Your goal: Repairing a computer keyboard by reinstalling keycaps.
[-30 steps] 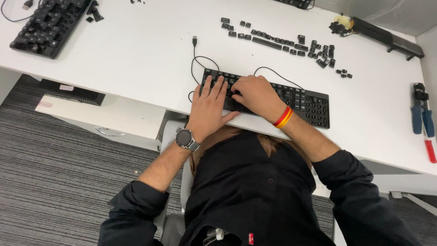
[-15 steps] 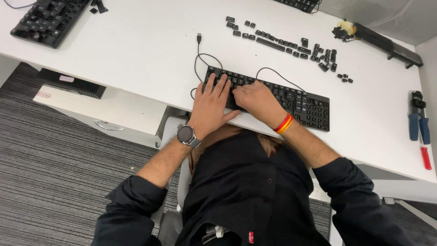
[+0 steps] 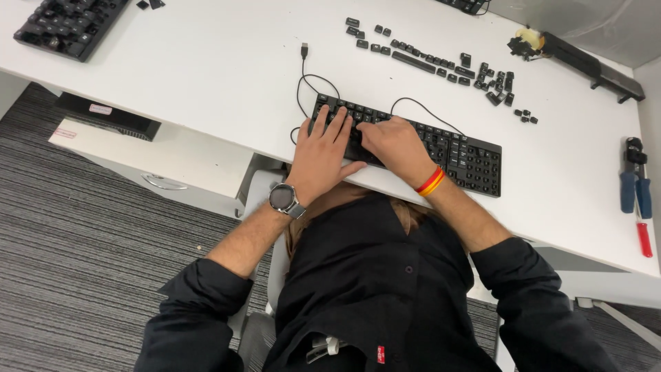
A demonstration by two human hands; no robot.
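While your left hand (image 3: 322, 156) lies flat with its fingers spread over the left end of the black rectangular plastic keyboard (image 3: 413, 141), holding nothing, your right hand (image 3: 394, 142) rests just beside it with fingers curled down onto the keys; whether they pinch a keycap you cannot tell. That keyboard sits at the near edge of the white counter (image 3: 220, 76), its thin black cable (image 3: 308, 76) looping away behind. Judge it light and stiff, prone to slide on the smooth top, so grip it by its two short ends; the keycaps look small and easy to pop off. Further right, loose black keycaps (image 3: 441, 62) lie scattered well apart from it, and blue-handled pliers (image 3: 634, 186) rest near the counter's right edge. Below lies grey striped carpet (image 3: 82, 262).
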